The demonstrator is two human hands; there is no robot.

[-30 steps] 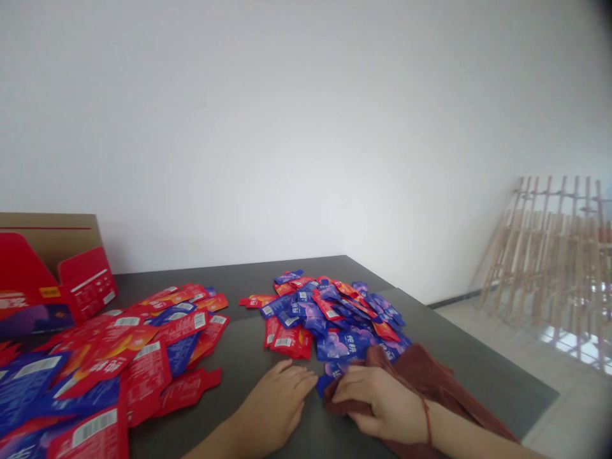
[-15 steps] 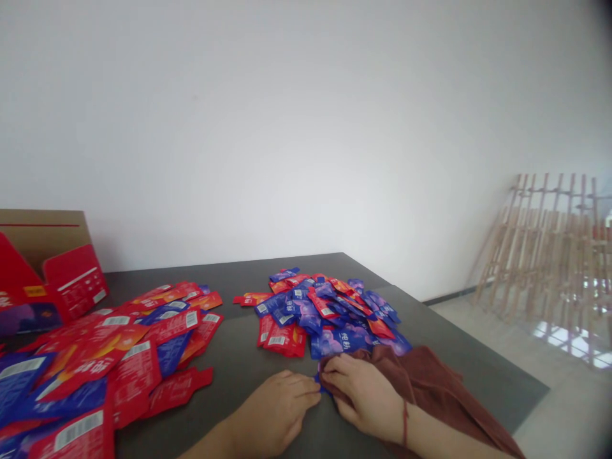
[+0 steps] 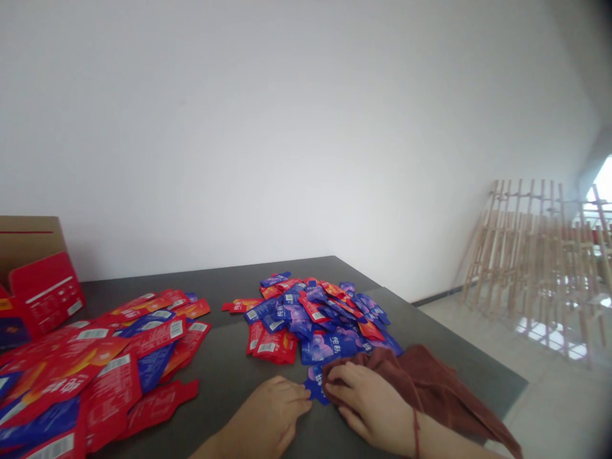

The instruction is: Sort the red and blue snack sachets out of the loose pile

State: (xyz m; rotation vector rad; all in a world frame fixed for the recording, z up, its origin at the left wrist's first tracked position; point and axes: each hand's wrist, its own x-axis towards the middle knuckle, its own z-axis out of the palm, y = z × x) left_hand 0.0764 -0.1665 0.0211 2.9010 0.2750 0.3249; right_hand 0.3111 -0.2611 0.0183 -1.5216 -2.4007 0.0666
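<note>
A small blue pouch (image 3: 315, 382) with a purple fruit print lies on the dark table between my hands. The fingertips of my left hand (image 3: 273, 414) are closed together and press its narrow end against the tabletop. A brown cloth (image 3: 430, 382) is bunched under the curled fingers of my right hand (image 3: 366, 401), which rests on the right part of the same pouch. The rest of the cloth trails right, under and beside my right forearm. Just beyond my hands sits a heap of blue and red pouches (image 3: 329, 309).
More red and blue pouches (image 3: 109, 370) spread across the left side of the table. An opened red and brown cardboard box (image 3: 48, 293) stands behind them. The table (image 3: 220, 357) meets a white wall at the back. Wooden racks (image 3: 530, 255) lean at the right.
My right hand and the cloth have shifted right on the pouch, uncovering more of its printed face. My left hand stays at its narrow end. The whole view has turned slightly right.
</note>
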